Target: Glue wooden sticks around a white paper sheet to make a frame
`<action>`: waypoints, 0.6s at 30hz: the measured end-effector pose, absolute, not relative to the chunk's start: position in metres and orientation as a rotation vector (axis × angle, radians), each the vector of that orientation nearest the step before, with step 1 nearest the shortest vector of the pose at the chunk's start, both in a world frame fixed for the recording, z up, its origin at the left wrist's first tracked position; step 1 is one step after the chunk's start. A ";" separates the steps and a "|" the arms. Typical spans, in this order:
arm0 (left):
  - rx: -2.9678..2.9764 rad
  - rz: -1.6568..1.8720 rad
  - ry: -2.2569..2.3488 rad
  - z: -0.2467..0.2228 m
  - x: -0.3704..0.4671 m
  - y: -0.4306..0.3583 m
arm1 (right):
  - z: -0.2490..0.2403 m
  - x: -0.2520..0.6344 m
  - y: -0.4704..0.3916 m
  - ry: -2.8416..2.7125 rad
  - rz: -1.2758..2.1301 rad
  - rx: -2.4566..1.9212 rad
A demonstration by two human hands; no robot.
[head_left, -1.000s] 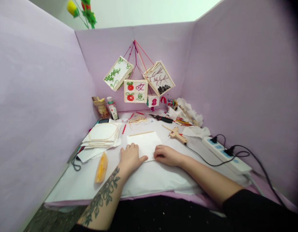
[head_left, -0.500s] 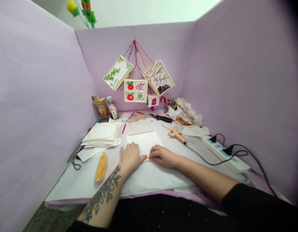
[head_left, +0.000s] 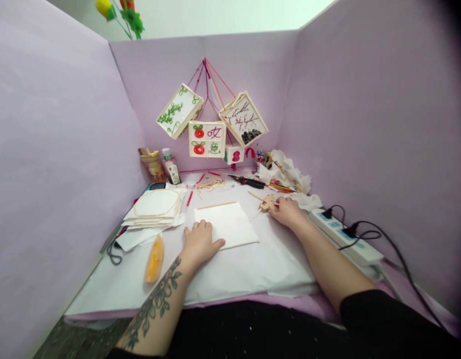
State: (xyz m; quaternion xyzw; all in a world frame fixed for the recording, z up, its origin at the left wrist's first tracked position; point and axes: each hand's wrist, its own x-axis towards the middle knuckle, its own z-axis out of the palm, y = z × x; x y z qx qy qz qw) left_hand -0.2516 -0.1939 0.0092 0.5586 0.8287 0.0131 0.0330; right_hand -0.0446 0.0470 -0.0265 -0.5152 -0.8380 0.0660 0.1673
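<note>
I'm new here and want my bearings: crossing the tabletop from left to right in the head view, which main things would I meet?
Stack of white panels → red stick → white sheet → beige glue gun → power strip. Things with unclear order are left out.

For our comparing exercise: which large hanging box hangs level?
The middle box, bearing red shapes; the green vine box and dark branch box tilt.
</note>
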 end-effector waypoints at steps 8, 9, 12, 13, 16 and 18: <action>1.703 0.042 2.531 0.011 -0.253 -0.195 | -0.035 -0.043 0.059 -2.366 0.336 -1.495; 1.706 0.049 2.531 0.010 -0.253 -0.195 | -0.032 -0.042 0.058 -2.310 0.354 -1.461; 1.713 0.065 2.529 0.009 -0.254 -0.195 | -0.021 -0.041 0.053 -2.116 0.643 -1.229; 1.715 0.069 2.527 0.008 -0.255 -0.194 | -0.017 -0.041 0.049 -2.059 0.824 -1.116; 1.709 0.095 2.515 0.008 -0.259 -0.195 | -0.008 -0.044 0.031 -1.940 1.356 -0.808; 1.702 0.120 2.485 0.009 -0.262 -0.197 | -0.003 -0.046 0.016 -1.970 1.571 -0.722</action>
